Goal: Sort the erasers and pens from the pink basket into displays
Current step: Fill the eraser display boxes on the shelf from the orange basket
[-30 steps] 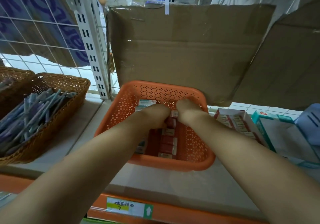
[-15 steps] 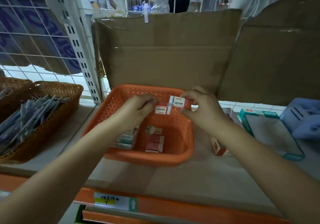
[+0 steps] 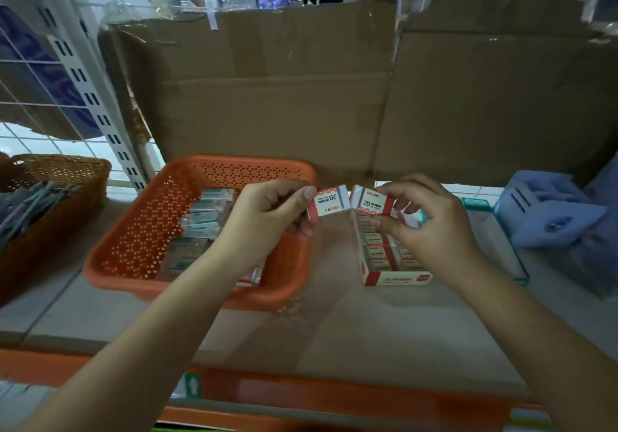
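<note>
Cardboard-backed shelf (image 3: 334,331): left hand (image 3: 267,217) and right hand (image 3: 431,227) each pinch a red-and-white sleeved 2B eraser (image 3: 329,205).
Likely light, stiff; grip long edges, red-and-white cardboard display carton (image 3: 398,279) waiting at five o'clock.

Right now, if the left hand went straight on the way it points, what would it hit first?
Probably the right eraser, pinched by the right hand: the left hand points rightward, and its left eraser nearly meets it, though depth is unclear.

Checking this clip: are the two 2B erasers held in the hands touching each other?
Touching. The head view shows the left eraser and the right eraser meeting at their inner lower corners, with a narrow wedge open above.
</note>
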